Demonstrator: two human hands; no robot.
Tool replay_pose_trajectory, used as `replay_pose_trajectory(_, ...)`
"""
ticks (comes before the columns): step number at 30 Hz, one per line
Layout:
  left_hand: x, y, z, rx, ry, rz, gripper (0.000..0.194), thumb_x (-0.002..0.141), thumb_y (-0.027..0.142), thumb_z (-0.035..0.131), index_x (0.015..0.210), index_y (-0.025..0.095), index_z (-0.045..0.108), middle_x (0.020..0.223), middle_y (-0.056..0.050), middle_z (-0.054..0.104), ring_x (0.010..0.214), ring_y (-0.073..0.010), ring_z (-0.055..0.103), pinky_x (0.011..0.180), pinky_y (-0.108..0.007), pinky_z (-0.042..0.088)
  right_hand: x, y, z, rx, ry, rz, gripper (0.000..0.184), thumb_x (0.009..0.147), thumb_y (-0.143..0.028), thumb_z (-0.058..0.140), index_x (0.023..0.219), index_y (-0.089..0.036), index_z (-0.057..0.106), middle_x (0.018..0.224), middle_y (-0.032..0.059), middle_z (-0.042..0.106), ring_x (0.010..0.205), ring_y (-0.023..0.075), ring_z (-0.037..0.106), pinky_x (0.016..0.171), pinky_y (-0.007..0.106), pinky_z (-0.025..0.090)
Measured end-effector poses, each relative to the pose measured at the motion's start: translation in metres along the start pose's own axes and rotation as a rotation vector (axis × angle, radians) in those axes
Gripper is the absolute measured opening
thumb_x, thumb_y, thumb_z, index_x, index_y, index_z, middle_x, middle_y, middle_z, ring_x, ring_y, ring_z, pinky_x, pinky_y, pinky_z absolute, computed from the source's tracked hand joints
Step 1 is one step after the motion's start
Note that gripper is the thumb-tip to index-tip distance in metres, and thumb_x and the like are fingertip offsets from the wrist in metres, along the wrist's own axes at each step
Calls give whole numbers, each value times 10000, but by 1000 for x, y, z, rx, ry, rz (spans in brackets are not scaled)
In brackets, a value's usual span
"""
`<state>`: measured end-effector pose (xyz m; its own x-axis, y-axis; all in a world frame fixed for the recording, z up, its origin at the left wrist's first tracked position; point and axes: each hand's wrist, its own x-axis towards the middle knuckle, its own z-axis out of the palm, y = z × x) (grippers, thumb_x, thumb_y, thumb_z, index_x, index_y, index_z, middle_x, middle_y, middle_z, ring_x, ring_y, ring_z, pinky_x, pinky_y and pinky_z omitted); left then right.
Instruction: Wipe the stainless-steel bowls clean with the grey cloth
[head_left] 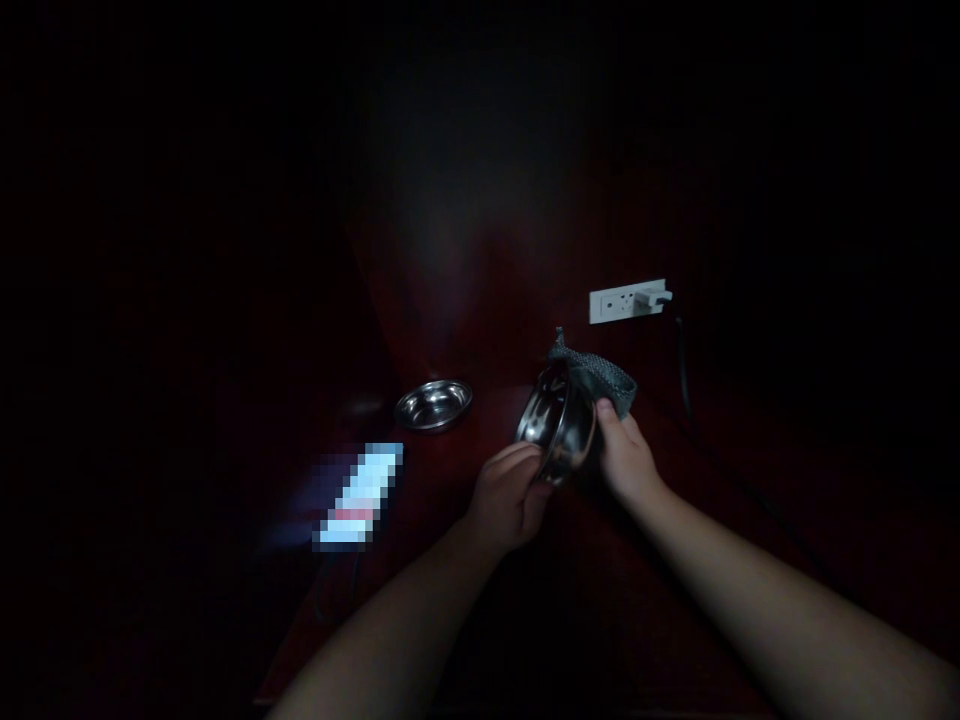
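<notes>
A shiny metal bowl [574, 435] is tipped on its side, its opening facing left. My left hand [510, 495] grips the bowl's lower rim, fingers closed around the edge. Behind the bowl, my right hand [628, 455] is closed on a grey-green textured cloth [604, 380], which lies against the bowl's outer side and upper edge. Part of the cloth sticks up above the rim. The fingers of my right hand are partly hidden by the cloth and bowl.
A shallow metal dish [435, 405] rests on the dark red tabletop [442, 480]. Left of my hands lies a lit, pixelated screen [360, 500]. A white wall socket [619, 303] holds a plug [651, 298] with a dark cable [683, 370] hanging down. The surroundings are very dark.
</notes>
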<state>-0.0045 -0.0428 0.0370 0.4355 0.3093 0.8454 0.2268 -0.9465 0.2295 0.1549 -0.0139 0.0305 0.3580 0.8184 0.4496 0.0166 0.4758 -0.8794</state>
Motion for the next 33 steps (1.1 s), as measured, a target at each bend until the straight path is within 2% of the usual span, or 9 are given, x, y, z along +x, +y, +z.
replay_pose_trajectory(5, -2, 2, 3, -41, 10, 23, 341, 915, 360, 279, 824, 145, 528, 700, -68, 519, 651, -161, 477, 591, -306, 398, 0, 17, 5, 122, 61, 280, 427, 751, -582, 512, 903, -211, 660, 911, 21, 703, 854, 214, 634, 763, 328, 491)
replay_pose_trajectory(8, -2, 1, 3, -50, 13, 17, 366, 916, 385, 269, 836, 146, 534, 730, -79, 538, 685, -170, 502, 622, -313, 418, -3, 20, 9, 219, 63, 373, 371, 724, -545, 564, 835, -200, 647, 797, 9, 702, 755, 199, 636, 672, 301, 501)
replay_pose_trajectory(12, -2, 0, 3, -46, 28, 4, 385, 915, 397, 267, 833, 144, 545, 749, -88, 557, 704, -176, 515, 636, -321, 426, -7, 15, 13, 327, 58, 428, 319, 682, -490, 630, 776, -186, 640, 717, -2, 690, 688, 174, 628, 630, 274, 495)
replay_pose_trajectory(20, -2, 3, 1, -55, 68, -35, 441, 912, 433, 246, 775, 150, 554, 706, -82, 563, 679, -179, 543, 625, -329, 437, -11, 5, 17, 393, 42, 501, 276, 672, -460, 643, 686, -185, 622, 607, -22, 645, 605, 149, 594, 566, 257, 474)
replay_pose_trajectory(26, -9, -2, 6, -70, 68, -162, 453, 909, 460, 248, 758, 157, 549, 729, -84, 571, 704, -187, 555, 647, -329, 439, -11, 1, 19, 549, 20, 580, 261, 701, -447, 626, 690, -187, 605, 572, -26, 623, 531, 136, 569, 529, 262, 478)
replay_pose_trajectory(33, -13, -7, 6, -58, 154, -279, 439, 908, 459, 249, 701, 165, 501, 620, -26, 486, 579, -144, 471, 572, -284, 373, -5, 1, 16, 567, 122, 554, 224, 730, -407, 621, 729, -183, 610, 594, -19, 631, 517, 129, 568, 503, 252, 493)
